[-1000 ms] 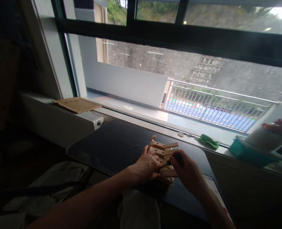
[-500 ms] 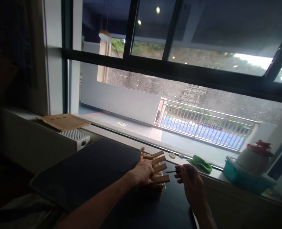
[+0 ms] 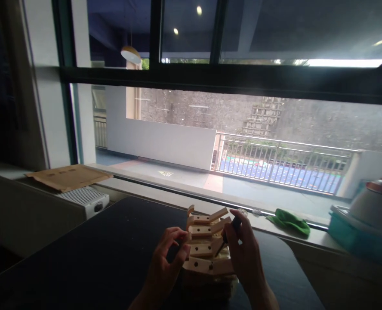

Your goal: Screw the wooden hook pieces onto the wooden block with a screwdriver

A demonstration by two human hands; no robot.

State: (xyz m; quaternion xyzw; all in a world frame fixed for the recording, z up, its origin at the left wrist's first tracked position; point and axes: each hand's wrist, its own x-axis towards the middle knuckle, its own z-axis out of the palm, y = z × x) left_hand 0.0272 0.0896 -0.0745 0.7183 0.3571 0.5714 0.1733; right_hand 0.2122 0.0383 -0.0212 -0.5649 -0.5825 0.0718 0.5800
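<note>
A wooden assembly (image 3: 204,230) of several bent slats with dark holes lies on the dark table, on top of a stack whose details are lost in shadow. At its left edge, my left hand (image 3: 165,258) curls its thumb and fingers onto the end of the wood. My right hand (image 3: 247,254) grips a screwdriver (image 3: 235,224) by its dark handle. The thin shaft slants down and left, with its tip close to the nearest slats; whether it touches a screw I cannot tell.
On the sill lie a green cloth item (image 3: 289,222) and a roll of tape (image 3: 242,212). To the right stands a teal box (image 3: 346,228) with a white pot-like object (image 3: 376,206) on it. At left, a brown envelope (image 3: 68,176) rests over a white vented unit (image 3: 87,200).
My right hand has brought the screwdriver left over the slats and tilted it downward. My left hand has moved off the slats' top to their left ends. The camera view has turned.
</note>
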